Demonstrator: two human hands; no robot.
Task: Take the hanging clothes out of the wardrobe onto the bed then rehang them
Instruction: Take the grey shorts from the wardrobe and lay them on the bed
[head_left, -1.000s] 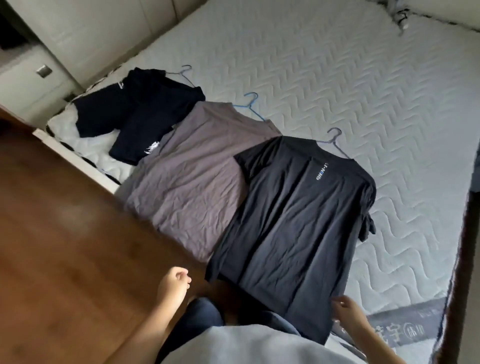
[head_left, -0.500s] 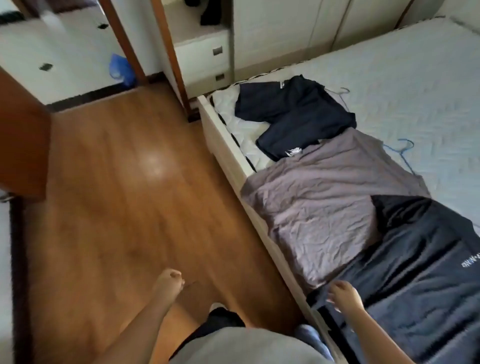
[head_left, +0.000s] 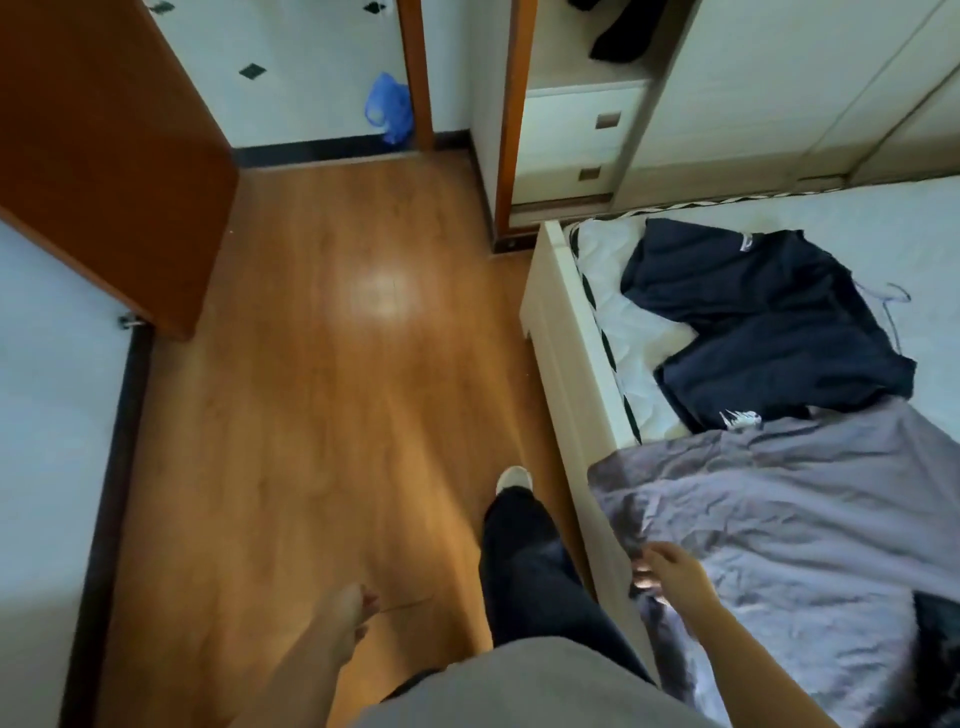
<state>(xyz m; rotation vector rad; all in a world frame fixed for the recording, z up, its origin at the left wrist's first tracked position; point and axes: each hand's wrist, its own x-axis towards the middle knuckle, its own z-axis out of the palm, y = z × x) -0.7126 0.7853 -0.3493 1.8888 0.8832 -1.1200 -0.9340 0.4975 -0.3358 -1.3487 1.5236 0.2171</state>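
As far as I can tell, the left hand (head_left: 353, 616) hangs over the floor (head_left: 311, 441) with fingers loosely curled and nothing in them (it's blurry, so grain of salt). The right hand (head_left: 672, 571) is down at the hem of the grey shirt (head_left: 810, 519), fingers bent toward the cloth. I honestly can't tell if they're pinching it or just brushing it. That shirt lies on the bed (head_left: 563, 374) with its hem over the near edge. A black shirt (head_left: 935, 654) overlaps it at lower right, and a navy shirt (head_left: 769, 322) lies just past it, its hanger (head_left: 887, 319) poking out onto the mattress.

My read: three are out and something dark (head_left: 623, 28) hangs in the open wardrobe (head_left: 558, 52) ahead, so fetching that is the step. I'd mind the grey hem doesn't get dragged off the edge on the way past. Then take the piece by its hanger hook rather than the fabric, and lay it flat beyond the navy one.

Room-wise: glossy wood floor, drawers (head_left: 571, 140) under the hanging space, a brown door (head_left: 104, 156) open on the left, and a blue bag (head_left: 389, 106) on the tiles beyond.
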